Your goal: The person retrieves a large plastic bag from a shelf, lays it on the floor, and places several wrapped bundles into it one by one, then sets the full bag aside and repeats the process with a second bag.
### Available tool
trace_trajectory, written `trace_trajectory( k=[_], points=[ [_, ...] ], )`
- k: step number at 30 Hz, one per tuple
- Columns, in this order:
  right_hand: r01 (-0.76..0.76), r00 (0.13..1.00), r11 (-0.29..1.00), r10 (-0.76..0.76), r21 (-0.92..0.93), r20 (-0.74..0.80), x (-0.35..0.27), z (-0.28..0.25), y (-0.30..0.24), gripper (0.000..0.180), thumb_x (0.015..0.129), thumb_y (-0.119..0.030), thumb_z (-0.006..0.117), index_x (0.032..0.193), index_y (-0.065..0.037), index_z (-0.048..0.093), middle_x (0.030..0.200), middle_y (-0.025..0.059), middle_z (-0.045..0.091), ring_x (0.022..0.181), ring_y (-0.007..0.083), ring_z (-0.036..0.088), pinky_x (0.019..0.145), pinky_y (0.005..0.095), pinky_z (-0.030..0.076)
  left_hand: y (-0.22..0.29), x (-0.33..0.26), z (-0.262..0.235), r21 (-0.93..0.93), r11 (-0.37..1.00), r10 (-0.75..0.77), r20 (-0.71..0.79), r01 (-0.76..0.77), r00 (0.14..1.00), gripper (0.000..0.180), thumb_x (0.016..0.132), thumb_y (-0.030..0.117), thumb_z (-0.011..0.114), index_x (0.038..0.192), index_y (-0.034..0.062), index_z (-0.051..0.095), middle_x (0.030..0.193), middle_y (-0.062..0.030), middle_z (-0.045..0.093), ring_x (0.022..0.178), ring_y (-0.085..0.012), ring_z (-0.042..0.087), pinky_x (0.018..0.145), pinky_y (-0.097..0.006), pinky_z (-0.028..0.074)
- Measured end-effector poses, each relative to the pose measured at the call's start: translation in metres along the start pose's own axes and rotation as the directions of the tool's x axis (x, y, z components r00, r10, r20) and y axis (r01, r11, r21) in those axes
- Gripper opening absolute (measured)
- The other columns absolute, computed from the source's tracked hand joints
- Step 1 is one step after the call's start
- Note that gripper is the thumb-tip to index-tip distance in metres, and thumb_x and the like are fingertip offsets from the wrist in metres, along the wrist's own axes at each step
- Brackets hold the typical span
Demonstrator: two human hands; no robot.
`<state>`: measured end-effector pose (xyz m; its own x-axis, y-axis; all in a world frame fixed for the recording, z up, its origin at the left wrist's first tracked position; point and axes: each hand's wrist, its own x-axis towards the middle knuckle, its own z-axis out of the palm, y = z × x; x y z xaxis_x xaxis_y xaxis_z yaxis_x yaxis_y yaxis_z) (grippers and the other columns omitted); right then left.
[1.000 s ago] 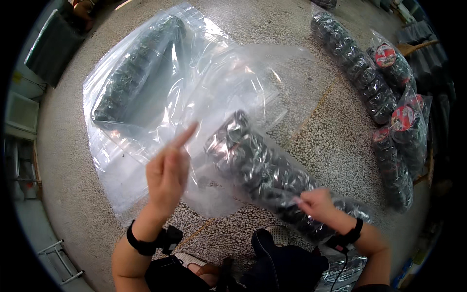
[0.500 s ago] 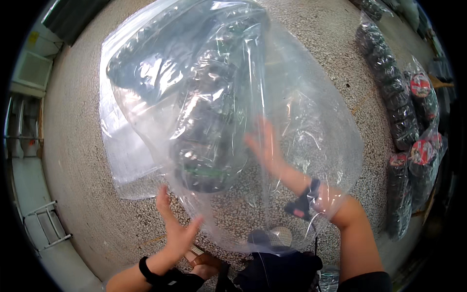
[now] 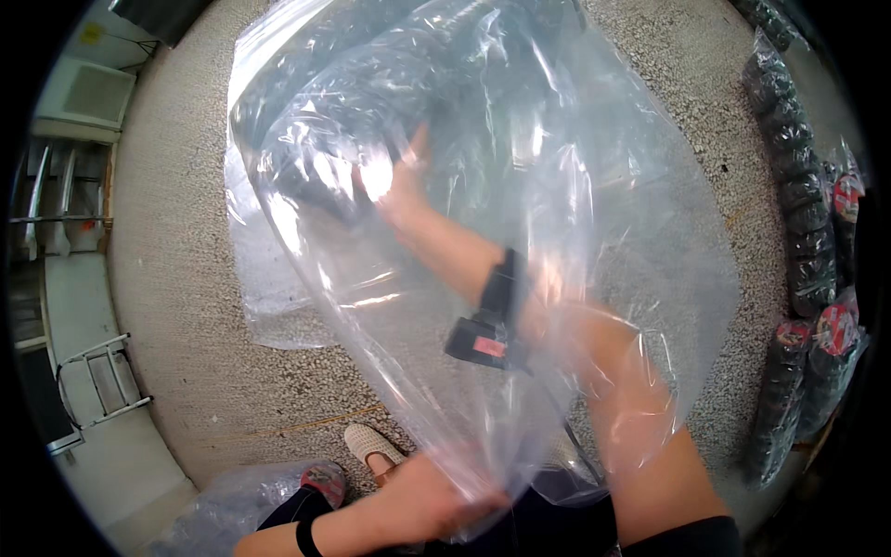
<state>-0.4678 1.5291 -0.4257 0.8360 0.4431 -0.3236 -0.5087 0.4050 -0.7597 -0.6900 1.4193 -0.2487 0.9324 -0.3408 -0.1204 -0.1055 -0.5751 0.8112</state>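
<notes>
A speckled floor (image 3: 186, 325) spreads out under both hands and to either side. On it, a big clear plastic bag (image 3: 640, 251) fills the middle, spread around and beyond the right hand (image 3: 399, 190), its near edge reaching the left hand (image 3: 432, 497). Its film lies over the right hand and most of that forearm. Flat plastic sheeting (image 3: 274, 302) shows from beneath the bag, left of the right hand.

Well to the right of both hands lies a long row of dark packs (image 3: 798, 195) in clear wrap. Nearer along that side, shorter wrapped packs (image 3: 780, 399) with red ends stand beside one another. Left of the left hand is another plastic-wrapped bundle (image 3: 223, 501) with a round red end; farther left and forward is a metal step frame (image 3: 116, 376).

Inside the bag, just left of the right hand, a dark bundle (image 3: 325, 172) shows dimly through glare. The right hand has one finger pointing away from the body; whether it grips the bundle I cannot tell. The left hand is blurred at the bag's near edge, and whether its fingers close on the film I cannot tell either. Just ahead of it is a pale shoe (image 3: 367, 444). A black wrist device (image 3: 478, 342) sits behind the right hand, and a thin black band (image 3: 306, 538) behind the left.
</notes>
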Motion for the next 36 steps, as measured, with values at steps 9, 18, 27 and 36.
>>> trace_trajectory(
  k=[9,18,27,36],
  points=[
    [0.554,0.82,0.389,-0.102,-0.736,0.563,-0.147,-0.192,-0.002,0.066,0.081,-0.018,0.066,0.139,-0.012,0.034,0.145,0.0204,0.025,0.134,0.0374,0.028,0.106,0.0454,0.032,-0.054,-0.003,-0.025,0.053,0.788,-0.55,-0.389,0.614,0.739,0.053,0.082,0.017,0.064,0.128,-0.0013,0.045,0.13,-0.0219,0.045,0.124,-0.0306,0.041,0.101,-0.04,0.035],
    [-0.618,0.721,-0.188,0.25,-0.763,-0.646,-0.519,-0.438,-0.196,0.031,0.086,-0.033,0.06,0.079,-0.002,0.061,0.076,0.0145,0.06,0.072,0.0321,0.059,0.065,0.039,0.047,-0.125,0.118,0.22,0.33,0.929,-0.185,0.019,0.169,0.983,0.081,0.076,0.026,0.071,0.144,0.0108,0.028,0.15,-0.0186,0.018,0.139,-0.0361,0.016,0.111,-0.052,0.007],
    [-0.892,-0.024,0.331,0.645,0.307,-0.764,-0.723,-0.344,-0.058,0.06,0.088,-0.059,0.048,0.061,-0.005,0.053,0.055,0.0056,0.055,0.05,0.0133,0.054,0.045,0.0283,0.04,-0.185,0.052,0.19,0.413,0.887,-0.104,-0.255,0.206,0.961,0.066,0.081,0.013,0.064,0.141,0.0131,0.036,0.144,-0.0183,0.03,0.133,-0.0346,0.028,0.108,-0.046,0.022],
    [-0.326,0.686,0.945,0.21,-0.036,-0.697,-0.544,-0.319,-0.205,0.045,0.098,-0.032,0.037,0.06,-0.01,0.048,0.05,0.0,0.041,0.045,0.0099,0.036,0.046,0.0244,0.029,-0.165,0.08,0.142,-0.18,0.95,-0.274,-0.1,0.254,0.956,0.033,0.095,0.015,0.043,0.124,0.0085,0.058,0.097,-0.0077,0.049,0.091,-0.0202,0.048,0.084,-0.03,0.038]
  ],
)
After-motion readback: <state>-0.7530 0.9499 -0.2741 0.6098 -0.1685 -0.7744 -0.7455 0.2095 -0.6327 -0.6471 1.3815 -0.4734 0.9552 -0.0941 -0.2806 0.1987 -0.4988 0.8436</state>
